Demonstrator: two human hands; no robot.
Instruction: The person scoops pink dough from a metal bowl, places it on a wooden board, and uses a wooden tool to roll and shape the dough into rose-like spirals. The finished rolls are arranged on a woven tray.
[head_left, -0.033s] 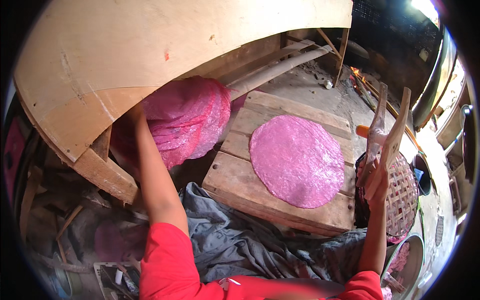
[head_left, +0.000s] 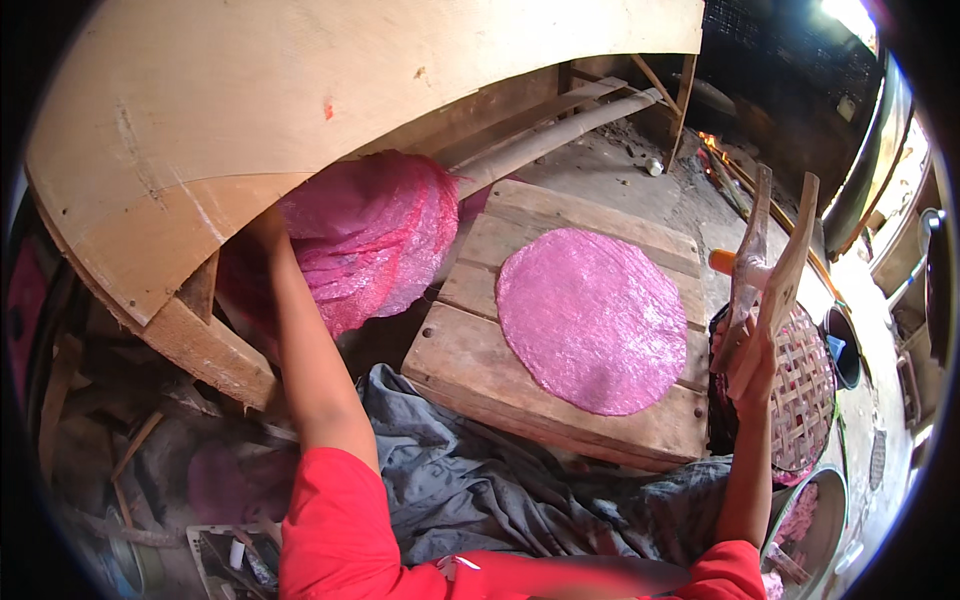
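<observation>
A single pink round sheet (head_left: 592, 318) is shown laid flat on a low wooden slatted platform (head_left: 470, 345), roughly centred on the boards. To its left, a stack of similar pink sheets (head_left: 370, 235) is seen leaning under a large curved plywood board (head_left: 300, 90). The left hand (head_left: 262, 228) is extended to the upper edge of this stack; its fingers are hidden behind the sheets and the board, so whether it is open or closed cannot be told. The right hand (head_left: 748, 352) is closed around a pair of flat wooden paddles (head_left: 772, 250), held upright just beside the platform's right edge. As far as can be judged, one sheet has been spread out while most of the sheets are left in the stack. A woven bamboo tray (head_left: 805, 390) is set to the right of the platform, partly behind the right hand. A grey cloth (head_left: 470, 480) is spread across the lap below. Beyond the platform an earthen floor (head_left: 620, 165) with bamboo poles (head_left: 560, 130) and a small fire (head_left: 712, 145) is visible, the room being dim and cluttered
</observation>
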